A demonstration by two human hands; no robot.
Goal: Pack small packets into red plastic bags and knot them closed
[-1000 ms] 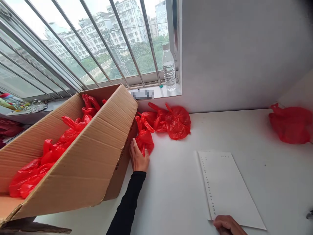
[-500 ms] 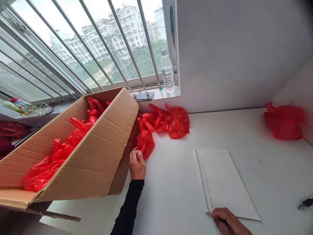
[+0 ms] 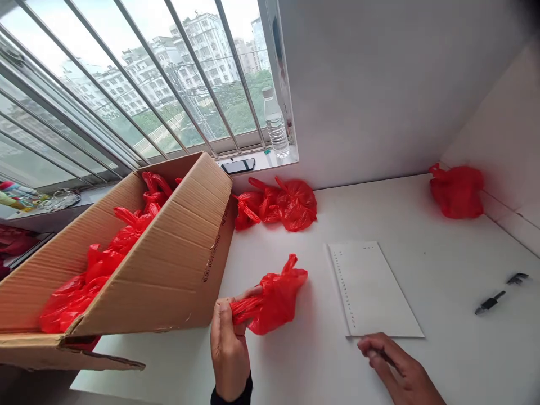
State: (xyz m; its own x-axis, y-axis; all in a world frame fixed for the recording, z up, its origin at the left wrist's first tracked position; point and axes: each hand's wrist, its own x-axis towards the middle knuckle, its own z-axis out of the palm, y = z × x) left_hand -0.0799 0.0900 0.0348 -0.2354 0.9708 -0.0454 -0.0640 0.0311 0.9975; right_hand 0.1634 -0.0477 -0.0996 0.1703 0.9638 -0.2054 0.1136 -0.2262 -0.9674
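My left hand (image 3: 228,349) is closed on a tied red plastic bag (image 3: 272,298), gripping its knotted end just above the white table (image 3: 304,360), in front of the tilted cardboard box (image 3: 169,259). The box holds several more red bags (image 3: 105,259). My right hand (image 3: 396,365) rests at the near edge of a white sheet of paper (image 3: 371,289), fingers curled around a thin dark object that I cannot make out clearly.
More red bags (image 3: 278,202) lie against the wall under the window, and another red bag (image 3: 458,191) sits in the far right corner. A water bottle (image 3: 275,124) and a phone (image 3: 238,165) stand on the sill. Two small dark clips (image 3: 495,295) lie at right.
My left hand has pulled one red bag away from the pile by the box and drawn it toward me. My right hand stays at the paper's near edge. The view has shifted.
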